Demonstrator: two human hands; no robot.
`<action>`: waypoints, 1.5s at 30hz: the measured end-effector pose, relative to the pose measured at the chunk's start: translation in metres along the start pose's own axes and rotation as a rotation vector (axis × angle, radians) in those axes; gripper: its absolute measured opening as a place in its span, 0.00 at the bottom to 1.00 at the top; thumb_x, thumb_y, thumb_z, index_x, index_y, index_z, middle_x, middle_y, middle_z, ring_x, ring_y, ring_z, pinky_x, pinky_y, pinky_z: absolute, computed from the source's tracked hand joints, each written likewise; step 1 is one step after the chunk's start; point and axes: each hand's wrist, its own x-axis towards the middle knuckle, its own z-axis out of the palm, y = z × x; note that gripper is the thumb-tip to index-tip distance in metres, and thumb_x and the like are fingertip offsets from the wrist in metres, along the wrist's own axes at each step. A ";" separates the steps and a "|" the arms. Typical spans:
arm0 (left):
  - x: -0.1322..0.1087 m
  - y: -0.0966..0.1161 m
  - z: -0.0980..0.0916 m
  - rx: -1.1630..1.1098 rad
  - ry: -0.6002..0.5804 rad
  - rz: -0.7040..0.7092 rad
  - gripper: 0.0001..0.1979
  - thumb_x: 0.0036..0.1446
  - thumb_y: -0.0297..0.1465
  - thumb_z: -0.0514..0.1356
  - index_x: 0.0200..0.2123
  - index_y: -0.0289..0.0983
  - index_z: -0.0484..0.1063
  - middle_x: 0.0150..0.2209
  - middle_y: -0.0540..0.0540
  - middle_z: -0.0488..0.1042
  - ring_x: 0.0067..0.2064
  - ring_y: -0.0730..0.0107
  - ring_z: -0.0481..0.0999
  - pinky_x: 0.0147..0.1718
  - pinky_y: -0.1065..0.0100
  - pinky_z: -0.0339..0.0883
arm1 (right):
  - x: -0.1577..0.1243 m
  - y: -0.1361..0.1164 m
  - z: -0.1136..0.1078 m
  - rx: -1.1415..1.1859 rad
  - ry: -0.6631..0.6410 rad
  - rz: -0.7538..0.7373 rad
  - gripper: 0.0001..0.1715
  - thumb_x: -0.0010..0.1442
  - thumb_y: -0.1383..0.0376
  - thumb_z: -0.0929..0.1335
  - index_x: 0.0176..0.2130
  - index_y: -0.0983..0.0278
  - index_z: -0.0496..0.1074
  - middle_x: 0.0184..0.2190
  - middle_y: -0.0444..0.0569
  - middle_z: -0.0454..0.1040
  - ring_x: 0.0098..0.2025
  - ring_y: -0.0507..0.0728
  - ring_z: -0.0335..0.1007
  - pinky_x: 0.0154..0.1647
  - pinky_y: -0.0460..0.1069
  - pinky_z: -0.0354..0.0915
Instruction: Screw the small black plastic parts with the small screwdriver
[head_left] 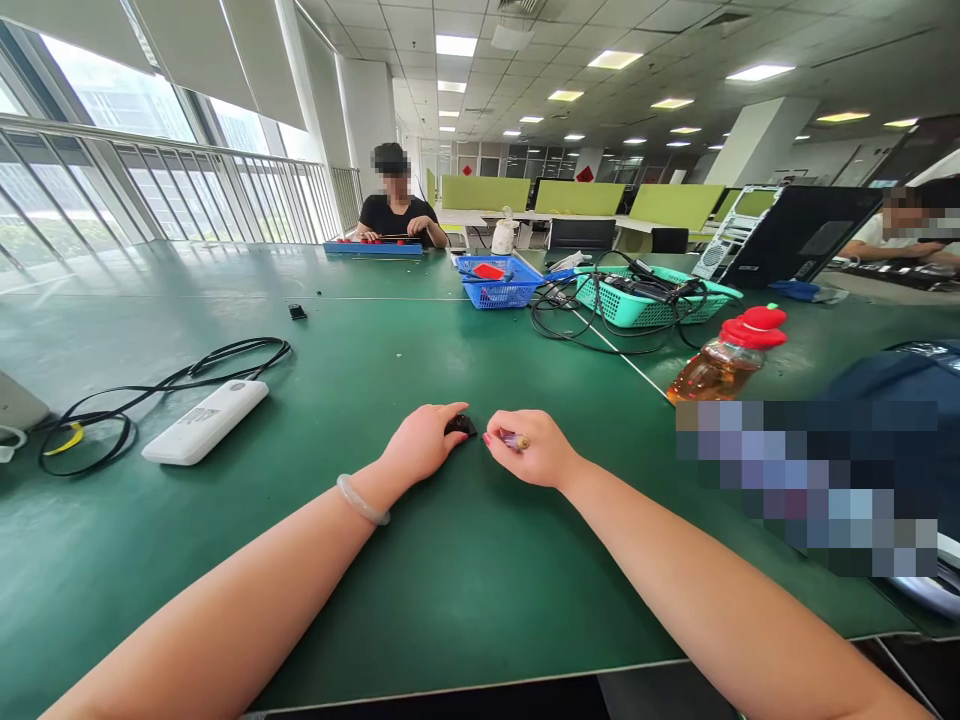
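My left hand (424, 440) rests on the green table with its thumb and fingers closed around a small black part (461, 426). The part lies on the tabletop, and its details are too small to make out. Just to the right, my right hand (534, 446) is curled around a slim tool with a purplish, see-through handle (515, 440). The handle's rounded end points toward me. The tool's tip is hidden, so I cannot tell its kind. A narrow gap separates the two hands.
A white power bank (206, 422) and black cable (187, 375) lie left. Ahead sit a small black piece (298, 312), a blue basket (499, 292) and a teal basket (626, 312) with cables. A red-capped bottle (724, 360) stands right. A person (397, 210) sits across the table.
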 end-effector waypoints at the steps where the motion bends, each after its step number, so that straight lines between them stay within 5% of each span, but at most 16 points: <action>1: 0.000 -0.002 0.000 -0.034 -0.008 -0.004 0.24 0.58 0.34 0.58 0.58 0.42 0.65 0.50 0.44 0.76 0.50 0.56 0.74 0.51 0.59 0.67 | 0.000 -0.001 0.001 0.004 -0.022 0.000 0.11 0.59 0.63 0.62 0.25 0.61 0.62 0.18 0.39 0.64 0.21 0.48 0.56 0.26 0.44 0.54; 6: 0.002 -0.007 0.001 -0.172 -0.037 -0.025 0.29 0.54 0.32 0.62 0.59 0.43 0.63 0.49 0.48 0.77 0.51 0.59 0.73 0.53 0.60 0.65 | 0.000 -0.004 0.000 0.016 -0.131 0.006 0.14 0.60 0.62 0.63 0.24 0.62 0.62 0.18 0.39 0.64 0.19 0.47 0.54 0.23 0.44 0.51; 15: 0.002 -0.010 0.005 -0.177 0.014 -0.042 0.28 0.50 0.35 0.65 0.56 0.41 0.66 0.47 0.46 0.77 0.52 0.58 0.70 0.54 0.58 0.64 | -0.001 -0.011 0.001 0.108 0.008 -0.140 0.12 0.61 0.63 0.63 0.26 0.62 0.62 0.18 0.39 0.62 0.20 0.48 0.54 0.25 0.44 0.54; 32: 0.003 -0.011 0.004 -0.150 0.022 -0.015 0.19 0.51 0.32 0.61 0.48 0.42 0.74 0.45 0.46 0.78 0.50 0.57 0.72 0.51 0.59 0.66 | 0.000 -0.015 0.005 -0.395 -0.139 -0.524 0.17 0.63 0.61 0.64 0.24 0.64 0.68 0.20 0.43 0.64 0.23 0.50 0.54 0.28 0.47 0.48; 45: 0.003 -0.010 0.004 -0.149 0.025 -0.015 0.19 0.50 0.32 0.62 0.48 0.42 0.74 0.45 0.46 0.78 0.50 0.57 0.72 0.52 0.59 0.66 | 0.000 -0.018 0.003 -0.477 -0.157 -0.545 0.17 0.64 0.62 0.63 0.24 0.63 0.66 0.20 0.43 0.63 0.24 0.52 0.53 0.30 0.48 0.48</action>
